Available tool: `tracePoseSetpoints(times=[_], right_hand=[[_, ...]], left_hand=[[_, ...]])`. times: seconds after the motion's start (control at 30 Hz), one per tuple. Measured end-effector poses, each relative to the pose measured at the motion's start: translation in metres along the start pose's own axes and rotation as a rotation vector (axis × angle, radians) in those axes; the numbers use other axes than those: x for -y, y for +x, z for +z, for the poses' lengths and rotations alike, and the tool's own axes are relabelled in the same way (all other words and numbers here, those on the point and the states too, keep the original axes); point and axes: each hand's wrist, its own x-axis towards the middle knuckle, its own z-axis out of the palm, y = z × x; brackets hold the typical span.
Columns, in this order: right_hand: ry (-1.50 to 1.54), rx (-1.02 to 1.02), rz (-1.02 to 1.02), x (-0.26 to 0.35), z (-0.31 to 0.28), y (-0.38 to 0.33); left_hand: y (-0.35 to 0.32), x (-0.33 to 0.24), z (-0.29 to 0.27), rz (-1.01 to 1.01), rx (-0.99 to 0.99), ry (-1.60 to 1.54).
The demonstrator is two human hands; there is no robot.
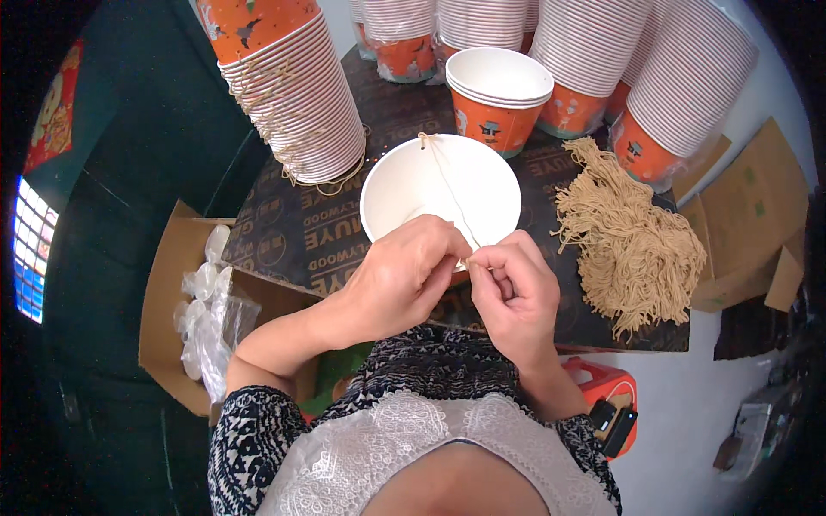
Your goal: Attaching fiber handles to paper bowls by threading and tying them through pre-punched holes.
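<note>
A white-lined paper bucket (391,189) stands mouth up in front of me. A thin tan string (450,191) is tied through the far rim and runs across the opening to the near rim. My left hand (409,275) is closed at the near rim, its fingertips pinching the string. Right against it, my right hand (519,292) pinches the string's end between thumb and fingers. The near rim and the exact hold are partly hidden by my fingers. To the right lies a loose heap of cut tan strings (632,245).
At the left rises a tall stack of orange paper buckets (297,103) with strings hanging off. Two or three nested buckets (495,120) and more wrapped stacks (680,86) stand behind. The dark printed tabletop (323,228) holds these. Cardboard boxes (168,301) flank it; a red stool (602,378) stands below right.
</note>
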Motion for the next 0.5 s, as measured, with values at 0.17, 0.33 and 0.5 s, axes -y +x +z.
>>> tracePoseSetpoints(times=[0.17, 0.33, 0.5], right_hand=[[-0.058, 0.064, 0.01, -0.0012, -0.006, 0.0002], [-0.014, 0.068, 0.083, -0.0047, -0.0057, -0.002], [0.036, 0.048, 0.104, -0.005, -0.0035, -0.0027]], left_hand=[[-0.0006, -0.001, -0.0035, 0.075, 0.054, 0.069], [-0.0045, -0.0027, -0.002, 0.024, -0.012, 0.102], [-0.0039, -0.001, -0.0024, 0.083, 0.028, 0.156]])
